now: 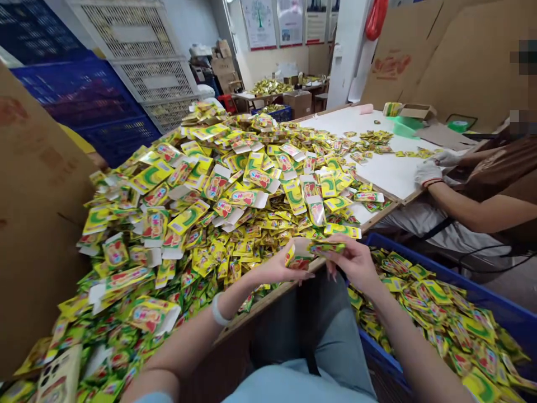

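Observation:
Just above the table's front edge, my left hand [279,267] grips a small yellow and red carton [300,261] whose white flap stands up at its open end. Close beside it, my right hand [356,264] pinches a few small yellow-green packets [327,247] at the mouth of that carton. Beyond both hands rises a large heap of flat yellow cartons [255,173], many with white end flaps raised. Lower in the heap lie many small foil packets [226,252]. Part of the carton is hidden by my left fingers.
To my right, a blue crate [461,280] holds yellow cartons. A co-worker's gloved hands [432,170] are over the white tabletop [403,173]. Stacked crates [84,95] and a cardboard sheet [37,212] stand on the left. A phone [61,375] lies on packets at lower left.

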A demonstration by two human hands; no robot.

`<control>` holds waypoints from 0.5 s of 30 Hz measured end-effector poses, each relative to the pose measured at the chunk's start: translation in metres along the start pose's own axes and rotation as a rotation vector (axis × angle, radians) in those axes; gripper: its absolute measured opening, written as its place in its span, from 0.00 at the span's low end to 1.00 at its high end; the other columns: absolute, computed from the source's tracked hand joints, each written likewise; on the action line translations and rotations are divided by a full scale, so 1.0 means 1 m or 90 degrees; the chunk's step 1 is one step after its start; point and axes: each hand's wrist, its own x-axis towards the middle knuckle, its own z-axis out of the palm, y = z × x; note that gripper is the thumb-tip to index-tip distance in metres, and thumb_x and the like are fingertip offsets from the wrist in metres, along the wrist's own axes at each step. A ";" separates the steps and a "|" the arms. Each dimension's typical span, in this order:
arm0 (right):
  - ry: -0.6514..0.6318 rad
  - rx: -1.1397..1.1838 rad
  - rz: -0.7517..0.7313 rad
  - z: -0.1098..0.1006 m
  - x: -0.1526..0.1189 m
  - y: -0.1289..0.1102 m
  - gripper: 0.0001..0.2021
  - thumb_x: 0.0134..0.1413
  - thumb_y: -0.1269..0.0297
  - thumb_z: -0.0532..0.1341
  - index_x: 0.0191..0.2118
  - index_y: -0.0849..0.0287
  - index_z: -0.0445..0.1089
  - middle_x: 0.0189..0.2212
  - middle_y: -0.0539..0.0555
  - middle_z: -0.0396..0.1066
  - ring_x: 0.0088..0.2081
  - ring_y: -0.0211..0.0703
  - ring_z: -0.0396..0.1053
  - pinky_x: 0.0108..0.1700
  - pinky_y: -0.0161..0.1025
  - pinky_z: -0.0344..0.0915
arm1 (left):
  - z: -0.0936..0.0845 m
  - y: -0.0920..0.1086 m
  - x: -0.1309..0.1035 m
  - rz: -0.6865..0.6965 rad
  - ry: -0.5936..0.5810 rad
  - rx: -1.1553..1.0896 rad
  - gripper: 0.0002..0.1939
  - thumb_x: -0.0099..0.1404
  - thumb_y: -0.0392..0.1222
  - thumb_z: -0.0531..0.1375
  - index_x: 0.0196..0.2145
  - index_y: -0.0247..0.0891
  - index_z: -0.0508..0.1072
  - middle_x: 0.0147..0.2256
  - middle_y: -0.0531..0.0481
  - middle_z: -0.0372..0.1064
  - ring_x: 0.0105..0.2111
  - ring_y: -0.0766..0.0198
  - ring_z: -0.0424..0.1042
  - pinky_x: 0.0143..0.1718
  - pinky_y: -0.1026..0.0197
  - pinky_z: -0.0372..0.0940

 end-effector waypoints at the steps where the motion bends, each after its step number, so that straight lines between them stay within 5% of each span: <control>1: -0.046 -0.047 -0.004 0.006 0.008 -0.004 0.07 0.55 0.62 0.65 0.39 0.57 0.74 0.29 0.49 0.66 0.18 0.32 0.64 0.17 0.31 0.62 | 0.004 -0.002 -0.007 -0.020 0.004 -0.030 0.38 0.53 0.51 0.71 0.54 0.39 0.57 0.35 0.52 0.66 0.28 0.67 0.67 0.30 0.63 0.65; 7: -0.306 -0.454 -0.023 0.036 0.016 -0.023 0.10 0.57 0.76 0.58 0.38 0.58 0.75 0.32 0.53 0.67 0.34 0.42 0.68 0.37 0.37 0.67 | 0.003 0.003 -0.042 -0.060 0.050 0.126 0.44 0.57 0.43 0.67 0.63 0.41 0.46 0.45 0.45 0.67 0.41 0.57 0.70 0.44 0.56 0.67; 10: -0.300 -0.522 -0.001 0.046 0.002 -0.023 0.09 0.54 0.79 0.58 0.35 0.59 0.72 0.34 0.55 0.68 0.35 0.43 0.69 0.37 0.38 0.67 | 0.005 -0.003 -0.049 -0.092 0.054 0.188 0.45 0.60 0.40 0.63 0.66 0.40 0.41 0.40 0.47 0.69 0.37 0.58 0.71 0.42 0.56 0.66; 15: -0.221 -0.340 -0.033 0.024 -0.017 -0.005 0.04 0.63 0.68 0.58 0.40 0.56 0.70 0.31 0.52 0.72 0.29 0.38 0.70 0.31 0.33 0.67 | 0.016 -0.018 -0.046 -0.108 -0.006 0.106 0.46 0.60 0.42 0.63 0.67 0.41 0.39 0.45 0.46 0.69 0.42 0.58 0.71 0.48 0.55 0.66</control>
